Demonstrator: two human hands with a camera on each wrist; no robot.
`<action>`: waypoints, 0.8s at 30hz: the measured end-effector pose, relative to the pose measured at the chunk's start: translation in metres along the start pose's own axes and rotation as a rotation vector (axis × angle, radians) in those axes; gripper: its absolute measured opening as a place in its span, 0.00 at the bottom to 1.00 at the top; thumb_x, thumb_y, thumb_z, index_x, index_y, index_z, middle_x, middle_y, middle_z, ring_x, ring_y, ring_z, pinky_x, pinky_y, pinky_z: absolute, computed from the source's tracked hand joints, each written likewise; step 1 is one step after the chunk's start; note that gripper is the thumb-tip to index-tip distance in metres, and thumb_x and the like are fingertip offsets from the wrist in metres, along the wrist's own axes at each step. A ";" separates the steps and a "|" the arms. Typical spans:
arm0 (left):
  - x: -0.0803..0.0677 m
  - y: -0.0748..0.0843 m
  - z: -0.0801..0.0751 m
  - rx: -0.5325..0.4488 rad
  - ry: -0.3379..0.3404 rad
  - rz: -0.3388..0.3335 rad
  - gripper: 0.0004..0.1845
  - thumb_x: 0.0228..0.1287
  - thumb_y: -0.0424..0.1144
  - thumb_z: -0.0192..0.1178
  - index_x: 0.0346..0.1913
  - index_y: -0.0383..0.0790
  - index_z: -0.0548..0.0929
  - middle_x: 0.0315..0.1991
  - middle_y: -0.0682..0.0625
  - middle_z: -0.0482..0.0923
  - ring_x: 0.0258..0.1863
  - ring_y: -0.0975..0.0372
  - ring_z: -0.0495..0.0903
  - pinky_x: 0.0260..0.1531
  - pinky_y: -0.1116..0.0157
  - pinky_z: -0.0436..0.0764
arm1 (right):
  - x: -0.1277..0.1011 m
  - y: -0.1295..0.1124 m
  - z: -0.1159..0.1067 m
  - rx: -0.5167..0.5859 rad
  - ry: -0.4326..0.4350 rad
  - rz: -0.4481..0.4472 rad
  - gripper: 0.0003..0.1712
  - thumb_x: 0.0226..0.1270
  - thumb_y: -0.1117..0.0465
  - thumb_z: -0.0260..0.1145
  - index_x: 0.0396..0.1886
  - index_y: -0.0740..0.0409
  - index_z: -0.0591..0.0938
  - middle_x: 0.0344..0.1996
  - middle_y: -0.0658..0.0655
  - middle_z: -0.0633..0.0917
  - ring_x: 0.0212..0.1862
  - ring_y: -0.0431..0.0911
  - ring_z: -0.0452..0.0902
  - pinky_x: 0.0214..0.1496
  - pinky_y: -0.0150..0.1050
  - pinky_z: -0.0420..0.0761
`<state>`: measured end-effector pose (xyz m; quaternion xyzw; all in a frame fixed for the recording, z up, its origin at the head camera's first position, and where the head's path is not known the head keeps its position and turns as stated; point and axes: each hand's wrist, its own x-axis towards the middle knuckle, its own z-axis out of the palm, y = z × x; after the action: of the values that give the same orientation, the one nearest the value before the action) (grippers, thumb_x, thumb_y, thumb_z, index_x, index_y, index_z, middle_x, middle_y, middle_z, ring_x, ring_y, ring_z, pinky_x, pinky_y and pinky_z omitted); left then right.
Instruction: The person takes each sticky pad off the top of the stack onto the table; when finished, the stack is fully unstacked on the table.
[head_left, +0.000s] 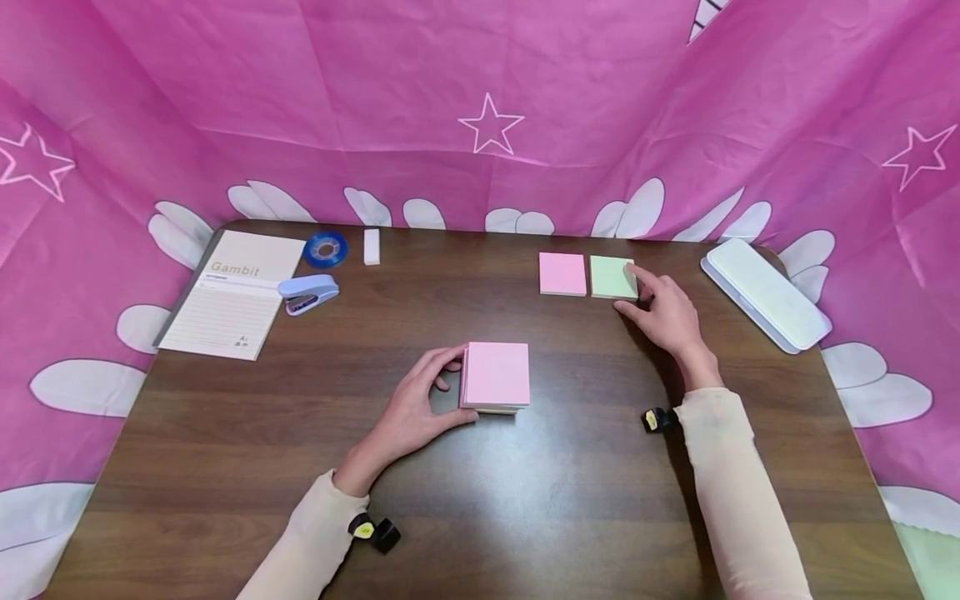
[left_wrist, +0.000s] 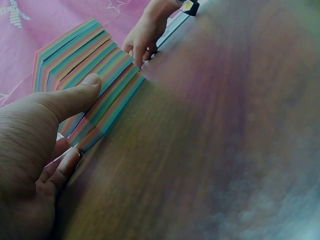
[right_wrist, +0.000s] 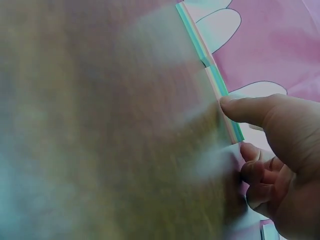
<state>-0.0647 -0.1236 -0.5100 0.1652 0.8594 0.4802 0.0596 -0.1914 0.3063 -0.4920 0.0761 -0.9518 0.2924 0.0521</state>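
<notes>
A thick stack of pink sticky notes (head_left: pixel 497 375) lies at the middle of the brown table (head_left: pixel 525 500). My left hand (head_left: pixel 452 387) grips its left side, thumb at the front corner and fingers curled at the back. The left wrist view shows the stack's (left_wrist: pixel 80 50) striped side under my left hand's (left_wrist: pixel 82 120) thumb. Farther back, a thin pink pad (head_left: pixel 562 273) and a thin green pad (head_left: pixel 611 277) lie side by side. My right hand (head_left: pixel 627 289) pinches the green pad's right front corner between index finger and thumb. In the right wrist view my right hand (right_wrist: pixel 237 127) has its thumb against the green pad's edge (right_wrist: pixel 220 87).
A white oblong case (head_left: pixel 765 292) lies at the right edge. At the back left are a lined notebook (head_left: pixel 232 296), a lilac stapler (head_left: pixel 307 293), a blue tape roll (head_left: pixel 326 248) and a white eraser (head_left: pixel 371 247). Pink starred cloth (head_left: pixel 487 83) walls three sides.
</notes>
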 end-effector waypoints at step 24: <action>0.000 0.001 0.000 -0.004 0.017 0.031 0.53 0.56 0.41 0.89 0.83 0.50 0.72 0.72 0.51 0.76 0.62 0.58 0.78 0.57 0.60 0.81 | -0.061 -0.112 0.008 0.266 0.099 -0.253 0.28 0.70 0.66 0.80 0.69 0.59 0.87 0.29 0.52 0.80 0.30 0.43 0.74 0.34 0.32 0.72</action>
<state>-0.0645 -0.1231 -0.5092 0.1745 0.8561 0.4843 0.0451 -0.1117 0.2170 -0.4456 0.1869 -0.8838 0.4104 0.1245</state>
